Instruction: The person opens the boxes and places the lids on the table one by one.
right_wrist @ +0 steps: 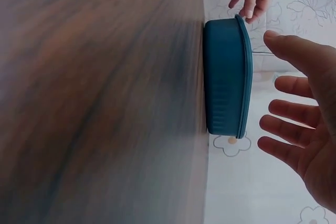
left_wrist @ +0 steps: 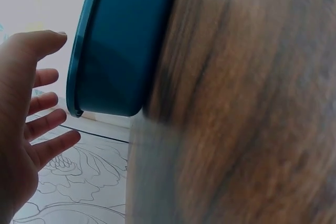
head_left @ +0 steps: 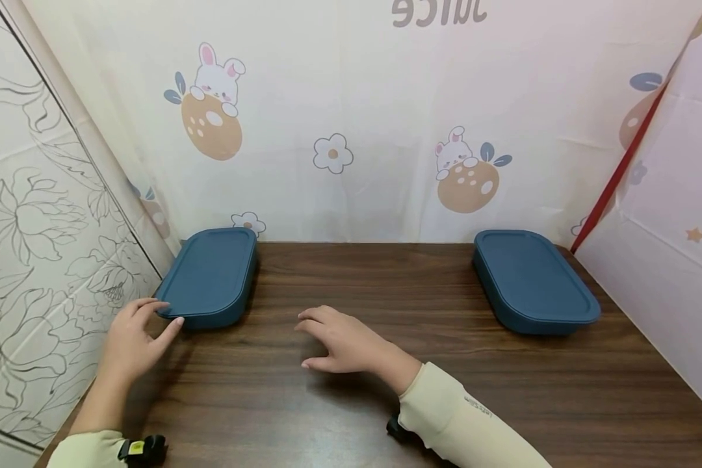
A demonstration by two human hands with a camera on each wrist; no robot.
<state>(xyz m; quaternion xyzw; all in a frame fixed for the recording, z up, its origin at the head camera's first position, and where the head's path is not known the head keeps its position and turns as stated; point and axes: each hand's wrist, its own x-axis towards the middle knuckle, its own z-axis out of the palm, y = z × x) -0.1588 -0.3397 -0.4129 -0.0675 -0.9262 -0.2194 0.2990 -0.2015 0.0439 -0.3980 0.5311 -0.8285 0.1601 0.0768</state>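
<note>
A blue lidded box (head_left: 210,276) lies flat at the back left of the table. My left hand (head_left: 131,338) is at its near left corner, thumb and fingers apart. In the left wrist view a gap shows between those fingers (left_wrist: 47,124) and the box (left_wrist: 118,45); whether a fingertip touches the lid I cannot tell. Over the middle of the table hovers my right hand (head_left: 342,341), to the right of this box, fingers loosely bent and holding nothing. A second blue lidded box (head_left: 535,279) rests at the back right, away from both hands.
The brown wooden table (head_left: 363,279) ends at a pale printed curtain (head_left: 333,84) behind it. On the left stands a white panel with flower drawings (head_left: 29,214). A red strip (head_left: 626,162) runs down the right side behind the right box.
</note>
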